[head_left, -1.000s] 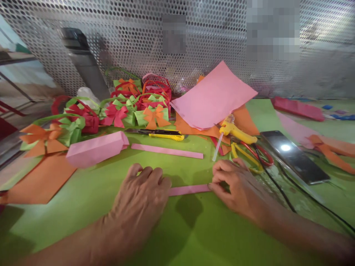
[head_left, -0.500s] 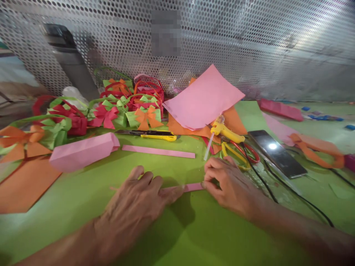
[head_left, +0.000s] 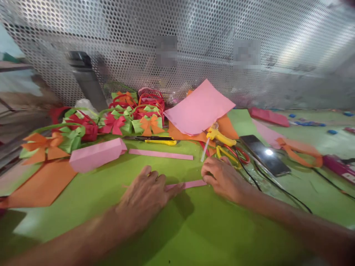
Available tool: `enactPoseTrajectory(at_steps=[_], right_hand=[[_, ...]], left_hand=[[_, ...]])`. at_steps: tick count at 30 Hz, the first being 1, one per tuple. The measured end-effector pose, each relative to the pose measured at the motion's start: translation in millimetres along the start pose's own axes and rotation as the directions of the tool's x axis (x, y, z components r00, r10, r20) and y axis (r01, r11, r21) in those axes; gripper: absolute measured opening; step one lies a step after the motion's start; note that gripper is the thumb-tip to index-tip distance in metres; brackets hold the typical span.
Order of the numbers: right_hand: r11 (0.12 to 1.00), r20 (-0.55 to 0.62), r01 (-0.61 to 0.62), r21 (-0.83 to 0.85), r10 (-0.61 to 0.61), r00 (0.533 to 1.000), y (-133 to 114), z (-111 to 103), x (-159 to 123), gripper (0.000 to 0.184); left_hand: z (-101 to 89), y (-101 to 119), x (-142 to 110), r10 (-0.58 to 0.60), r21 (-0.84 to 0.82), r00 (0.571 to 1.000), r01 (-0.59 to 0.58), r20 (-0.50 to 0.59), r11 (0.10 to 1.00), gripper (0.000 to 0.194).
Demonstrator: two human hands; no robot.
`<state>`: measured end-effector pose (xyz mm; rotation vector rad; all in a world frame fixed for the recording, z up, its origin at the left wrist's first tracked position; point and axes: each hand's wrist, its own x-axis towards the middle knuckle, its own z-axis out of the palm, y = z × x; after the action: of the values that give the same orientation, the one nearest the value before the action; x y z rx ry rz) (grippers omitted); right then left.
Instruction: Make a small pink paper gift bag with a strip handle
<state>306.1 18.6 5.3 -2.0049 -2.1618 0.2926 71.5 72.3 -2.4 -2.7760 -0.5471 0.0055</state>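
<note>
One near pink strip (head_left: pixel 195 183), right end pinched in right hand (head_left: pixel 223 180), middle under left hand (head_left: pixel 144 191), grip there hidden. Possible tear or crooked crease from uneven pulling.

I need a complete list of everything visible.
Paper strips: two, pink, centre
Paper box: one, pink, left
Paper bags: several, multicoloured, back left
Cutter: count unclear, yellow-black, centre
Glue gun: one, yellow, centre right
Scissors: count unclear, yellow-red, nearby
Phone: one, black, right
Paper sheets: several, pink, orange, green, back and left
Paper loop: one, orange, right
Folded paper: one, red, back right
Bottle: one, grey, back left
Cables: several, black, right
Power strip: one, magenta, right edge
Panel: one, silver, behind
Table: one, green, beneath
Left hand: one, on nearer strip
Right hand: one, at its right end
</note>
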Motion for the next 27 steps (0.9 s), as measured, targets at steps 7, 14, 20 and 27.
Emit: enactPoseTrajectory(at_steps=[7,14,20,27], right_hand=[[0.991,0.089,-0.021,0.134,0.009,0.996,-28,-22,15,0.016],[0.945,0.377,-0.128,0.303,0.005,0.926,-50,-5,32,0.014],[0.968,0.386,-0.189,0.166,0.113,0.916,-54,-2,39,0.028],[0.976,0.372,-0.217,-0.016,0.207,0.905,-73,-12,48,0.035]], left_hand=[[-0.1,0,5,0.008,0.029,1.0,-0.008,0.019,1.0,0.056],[1.0,-2,-3,-0.026,0.018,0.989,0.029,-0.149,0.999,0.039],[1.1,-4,-14,-0.06,-0.059,0.968,0.047,-0.242,0.997,0.021],[2.6,-3,-14,-0.098,-0.138,0.98,0.075,-0.171,0.988,0.032]])
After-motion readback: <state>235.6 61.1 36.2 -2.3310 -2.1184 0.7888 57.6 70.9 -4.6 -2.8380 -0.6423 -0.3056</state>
